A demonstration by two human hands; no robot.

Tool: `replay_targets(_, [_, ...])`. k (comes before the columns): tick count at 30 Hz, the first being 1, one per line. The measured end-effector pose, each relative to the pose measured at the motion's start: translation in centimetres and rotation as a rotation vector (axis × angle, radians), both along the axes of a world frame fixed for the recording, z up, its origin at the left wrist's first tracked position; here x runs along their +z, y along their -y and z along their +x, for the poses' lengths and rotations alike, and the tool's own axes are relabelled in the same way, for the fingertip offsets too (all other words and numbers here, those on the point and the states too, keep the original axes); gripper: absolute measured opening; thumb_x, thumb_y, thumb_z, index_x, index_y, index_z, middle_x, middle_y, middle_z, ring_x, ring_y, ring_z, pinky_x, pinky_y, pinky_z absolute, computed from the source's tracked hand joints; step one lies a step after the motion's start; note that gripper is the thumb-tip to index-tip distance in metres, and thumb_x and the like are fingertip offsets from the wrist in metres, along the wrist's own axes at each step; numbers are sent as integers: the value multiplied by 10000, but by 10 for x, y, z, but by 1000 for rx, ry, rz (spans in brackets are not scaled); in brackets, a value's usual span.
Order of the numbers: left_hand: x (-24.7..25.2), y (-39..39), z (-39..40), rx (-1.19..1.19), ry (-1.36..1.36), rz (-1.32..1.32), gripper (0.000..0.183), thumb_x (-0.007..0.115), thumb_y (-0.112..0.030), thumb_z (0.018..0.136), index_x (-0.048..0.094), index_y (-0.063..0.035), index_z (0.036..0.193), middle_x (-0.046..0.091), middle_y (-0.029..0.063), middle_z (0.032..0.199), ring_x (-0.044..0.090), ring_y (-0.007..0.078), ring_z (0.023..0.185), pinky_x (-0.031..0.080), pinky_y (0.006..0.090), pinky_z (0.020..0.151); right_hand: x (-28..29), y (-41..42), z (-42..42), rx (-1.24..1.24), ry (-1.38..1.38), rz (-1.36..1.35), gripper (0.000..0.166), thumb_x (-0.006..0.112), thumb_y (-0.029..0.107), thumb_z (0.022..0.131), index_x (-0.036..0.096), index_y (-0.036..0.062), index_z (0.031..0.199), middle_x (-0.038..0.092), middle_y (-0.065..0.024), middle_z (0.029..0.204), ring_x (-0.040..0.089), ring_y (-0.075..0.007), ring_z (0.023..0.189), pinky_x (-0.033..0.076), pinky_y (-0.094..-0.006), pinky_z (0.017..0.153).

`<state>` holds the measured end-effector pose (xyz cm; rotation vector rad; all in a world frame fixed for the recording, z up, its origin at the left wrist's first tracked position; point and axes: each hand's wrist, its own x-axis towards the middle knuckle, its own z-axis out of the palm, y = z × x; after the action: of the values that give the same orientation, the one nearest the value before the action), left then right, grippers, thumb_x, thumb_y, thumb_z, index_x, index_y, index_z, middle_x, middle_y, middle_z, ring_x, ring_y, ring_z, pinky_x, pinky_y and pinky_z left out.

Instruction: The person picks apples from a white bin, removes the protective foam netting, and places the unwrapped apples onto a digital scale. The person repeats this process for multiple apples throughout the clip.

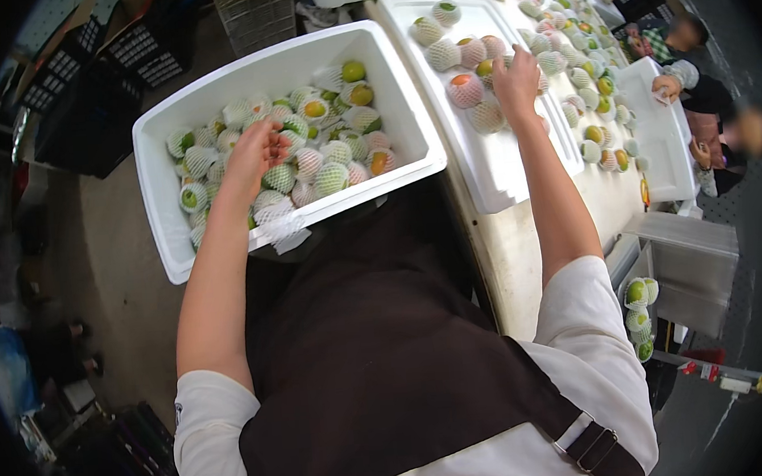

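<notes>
My left hand (258, 155) is over a white foam box (405, 118) filled with round green and orange fruits in foam net sleeves (332, 178). Its fingers are curled beside a green netted fruit (293, 129); whether they grip it cannot be told. Over a white foam lid (503, 174) lying on the table, my right hand (516, 83) reaches down among several netted fruits. Its fingertips touch or nearly touch one of them and partly hide it. A pink-netted orange fruit (465, 90) lies on the lid left of this hand.
Many netted fruits (588, 77) cover the table (506, 248) beyond the lid. Co-workers stand on its far side, one with a hand (666, 86) at another white foam box (664, 169). A metal box (692, 267) stands at the right, black crates (138, 49) at the upper left.
</notes>
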<state>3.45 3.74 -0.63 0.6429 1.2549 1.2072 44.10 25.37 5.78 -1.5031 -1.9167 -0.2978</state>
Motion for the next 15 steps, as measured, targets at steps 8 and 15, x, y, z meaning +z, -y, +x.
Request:
replay_targets(8, [0, 1, -3, -4, -36, -40, 339, 457, -386, 995, 526, -70, 1097, 613, 46, 885, 577, 109, 757, 476, 268, 701, -34, 117, -155, 705, 484, -890, 378, 650, 241, 782, 641, -15, 1060, 685, -206, 897, 659, -370, 869, 515, -445, 766])
replay_targets(15, [-1, 1, -5, -20, -46, -39, 341, 465, -376, 992, 521, -64, 1115, 599, 45, 890, 564, 117, 776, 480, 274, 722, -85, 90, -162, 727, 744, -1204, 520, 713, 341, 691, 666, -39, 1044, 697, -210, 938, 667, -356, 927, 533, -450, 772])
